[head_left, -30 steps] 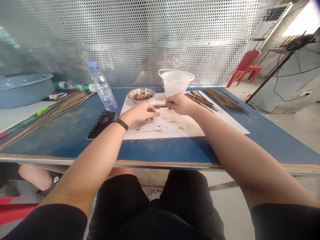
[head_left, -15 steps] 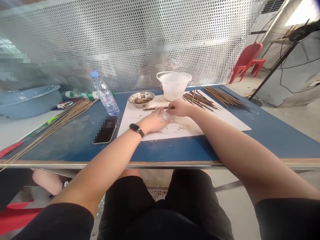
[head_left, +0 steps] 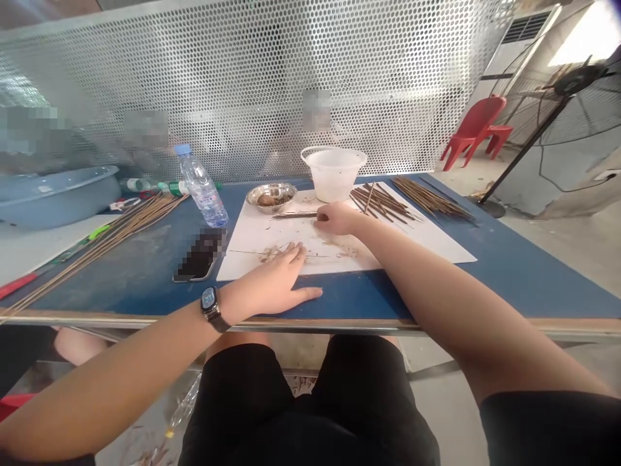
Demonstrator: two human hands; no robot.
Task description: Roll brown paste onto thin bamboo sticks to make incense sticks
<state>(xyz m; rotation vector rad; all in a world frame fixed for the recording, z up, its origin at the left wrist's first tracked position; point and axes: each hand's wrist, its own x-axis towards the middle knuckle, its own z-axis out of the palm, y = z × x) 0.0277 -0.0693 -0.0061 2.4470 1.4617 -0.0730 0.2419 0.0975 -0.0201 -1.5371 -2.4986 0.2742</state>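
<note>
Thin brown stick (head_left: 294,215) lying level across the white sheet (head_left: 252,255), right end pinched in my right hand (head_left: 337,219). Left hand (head_left: 272,288) open, palm down, holding nothing, fingers on the sheet's near edge, thumb on the blue worktop (head_left: 436,291), well below the stick. Steel bowl (head_left: 270,197) of brown lumps just beyond the stick; loose brown sticks (head_left: 383,204) right of it.

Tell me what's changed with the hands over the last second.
The left hand has slid back toward the near table edge, now lying open across the paper sheet's front edge and the blue tabletop. The right hand remains at the end of the thin brown stick. The steel bowl and white plastic tub stayed put.
</note>
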